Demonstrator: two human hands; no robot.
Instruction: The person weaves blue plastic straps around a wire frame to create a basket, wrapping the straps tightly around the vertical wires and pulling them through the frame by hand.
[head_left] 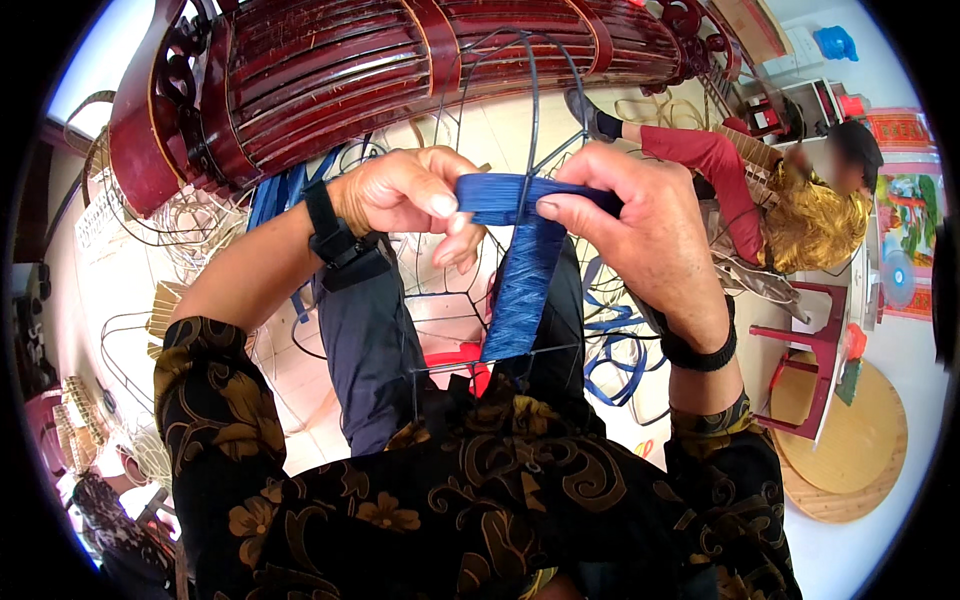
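In front of me a flat blue strip [488, 198] is stretched crosswise between my hands. The thumb and fingers of my left hand [405, 190] close on its left end. On the other side my right hand [645, 205] pinches it between thumb and forefinger. The strip crosses a dark wire frame [533, 90], whose loops rise above my hands and whose thin rods spread over my lap. Below the strip, a blue wrapped band [525, 290] covers part of the frame and runs down toward my waist. How the strip joins this band is partly hidden by my right fingers.
A dark red slatted bench [330, 85] stands ahead. Loose blue strips [615, 375] lie on the floor at right, pale strips [195, 235] at left. Another person [815, 215] sits at right, near a red stool [822, 365] and round wooden boards [855, 450].
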